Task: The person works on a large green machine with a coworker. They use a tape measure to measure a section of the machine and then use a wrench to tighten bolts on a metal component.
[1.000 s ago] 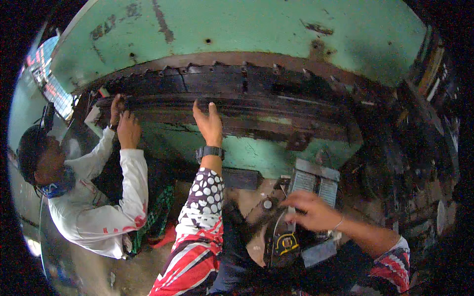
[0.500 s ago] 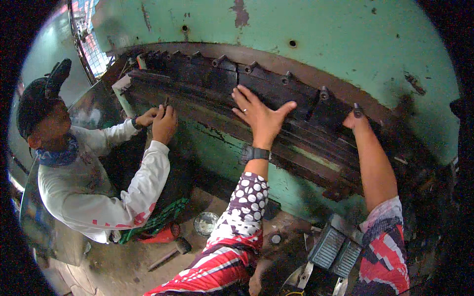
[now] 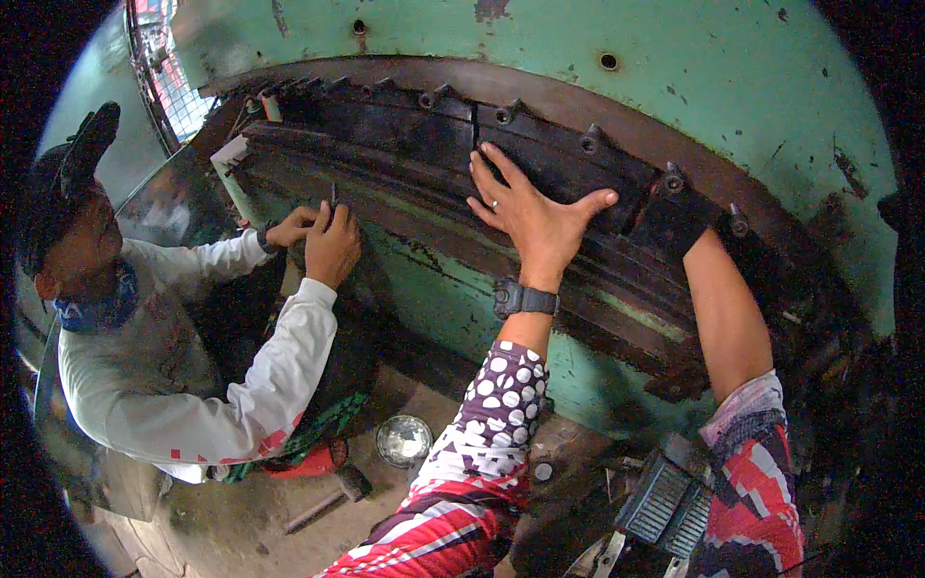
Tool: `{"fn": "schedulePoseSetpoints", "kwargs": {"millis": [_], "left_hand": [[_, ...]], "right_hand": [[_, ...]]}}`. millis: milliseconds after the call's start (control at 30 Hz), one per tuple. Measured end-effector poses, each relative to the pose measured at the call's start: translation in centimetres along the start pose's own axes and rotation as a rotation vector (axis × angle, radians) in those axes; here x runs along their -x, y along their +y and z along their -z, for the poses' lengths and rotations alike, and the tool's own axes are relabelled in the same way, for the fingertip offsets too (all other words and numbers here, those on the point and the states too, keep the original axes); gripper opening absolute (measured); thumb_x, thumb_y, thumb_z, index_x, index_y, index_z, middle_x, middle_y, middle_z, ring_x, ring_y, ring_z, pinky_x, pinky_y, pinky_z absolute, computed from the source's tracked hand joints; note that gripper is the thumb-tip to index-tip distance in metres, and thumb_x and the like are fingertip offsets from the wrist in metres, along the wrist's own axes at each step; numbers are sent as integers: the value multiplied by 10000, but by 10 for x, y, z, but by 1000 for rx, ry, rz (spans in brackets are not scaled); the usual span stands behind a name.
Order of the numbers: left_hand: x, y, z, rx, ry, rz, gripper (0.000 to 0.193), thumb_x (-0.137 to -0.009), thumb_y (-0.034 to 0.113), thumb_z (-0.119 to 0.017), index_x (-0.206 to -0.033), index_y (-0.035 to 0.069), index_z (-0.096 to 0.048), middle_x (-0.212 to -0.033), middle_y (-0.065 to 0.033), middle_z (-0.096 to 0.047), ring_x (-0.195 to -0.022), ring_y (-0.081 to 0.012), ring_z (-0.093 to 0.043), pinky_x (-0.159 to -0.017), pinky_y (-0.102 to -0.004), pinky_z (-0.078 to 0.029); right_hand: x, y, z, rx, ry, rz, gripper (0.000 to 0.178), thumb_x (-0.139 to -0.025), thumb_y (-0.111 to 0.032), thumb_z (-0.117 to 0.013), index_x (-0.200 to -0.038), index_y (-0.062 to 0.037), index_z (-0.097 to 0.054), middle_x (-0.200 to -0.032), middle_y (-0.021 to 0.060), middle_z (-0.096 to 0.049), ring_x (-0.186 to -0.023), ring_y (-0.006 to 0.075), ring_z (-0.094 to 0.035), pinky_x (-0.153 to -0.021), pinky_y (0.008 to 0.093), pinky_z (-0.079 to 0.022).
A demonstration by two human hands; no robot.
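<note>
My left hand (image 3: 541,214), a ring on one finger and a watch on the wrist, lies spread on a black metal plate (image 3: 568,159). This plate is one of several set end to end along a green machine, with bolts (image 3: 590,143) standing along their upper edge. A narrow gap parts it from the plate on its left. My right forearm (image 3: 727,299) reaches up to the right end of the row, near another bolt (image 3: 738,220). The right hand itself is hidden behind the dark metal there, so its fingers do not show.
At the left a co-worker in a white sleeve (image 3: 279,385) holds a small thin dark object (image 3: 334,193). A hammer (image 3: 332,499) and a round shiny dish (image 3: 404,440) lie on the floor. A ribbed foot pedal (image 3: 660,501) stands below my right arm.
The view has shifted a little, so the machine sits differently in it. My right hand has slipped out of sight behind the dark metal. The left hand stays spread on the plate.
</note>
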State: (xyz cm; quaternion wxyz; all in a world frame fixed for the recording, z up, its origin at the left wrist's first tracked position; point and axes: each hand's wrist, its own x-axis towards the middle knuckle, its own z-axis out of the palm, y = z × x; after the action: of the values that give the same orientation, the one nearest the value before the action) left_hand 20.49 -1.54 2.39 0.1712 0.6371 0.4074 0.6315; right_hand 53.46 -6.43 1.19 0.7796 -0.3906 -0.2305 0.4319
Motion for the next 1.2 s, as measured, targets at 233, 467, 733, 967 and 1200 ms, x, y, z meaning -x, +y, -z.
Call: {"fn": "schedulePoseSetpoints", "kwargs": {"millis": [233, 467, 733, 967, 1200], "left_hand": [[2, 1, -1, -9, 1, 13, 1567, -469, 707, -861, -1549, -55, -18, -1574, -343, -124, -1493, -435, -122, -1169, -645, -72], [4, -22, -6, -50, -16, -19, 1570, -508, 735, -837, -1540, -72, 26, -1589, -339, -52, -1505, -436, -74, -1163, -661, -36], [-2, -18, 5, 58, -54, 84, 1529, -543, 679, -865, -1536, -79, 16, -1594, -300, -81, -1500, -438, -80, -1179, -633, -22], [-5, -25, 8, 32, -17, 73, 1526, -507, 696, -865, -1543, -53, -32, -1566, -289, -142, -1454, -442, -180, -1168, -642, -72], [-3, -23, 10, 125, 26, 123, 1512, -462, 617, -926, -1526, -38, -73, -1545, -278, -178, -1465, -432, -135, -1167, -643, -48]], "right_hand": [[6, 6, -3, -13, -1, -4, 369, -1015, -326, -533, -1279, -79, -610, -1264, 64, -654, -1096, 204, -638, -1054, 400, -445], [0, 24, -23, -38, -38, -23, 373, -1018, -320, -525, -1291, -78, -599, -1276, 66, -647, -1105, 204, -635, -1059, 399, -441], [29, 12, -25, -7, 7, -31, 378, -1021, -314, -514, -1306, -76, -586, -1289, 69, -640, -1115, 204, -631, -1065, 398, -437], [29, 19, -32, -9, -9, -47, 383, -1024, -308, -506, -1319, -75, -575, -1300, 72, -634, -1124, 204, -627, -1070, 397, -434], [26, 28, -32, -14, -4, -41, 388, -1027, -303, -497, -1332, -73, -564, -1312, 74, -627, -1132, 203, -623, -1076, 397, -430]]}}
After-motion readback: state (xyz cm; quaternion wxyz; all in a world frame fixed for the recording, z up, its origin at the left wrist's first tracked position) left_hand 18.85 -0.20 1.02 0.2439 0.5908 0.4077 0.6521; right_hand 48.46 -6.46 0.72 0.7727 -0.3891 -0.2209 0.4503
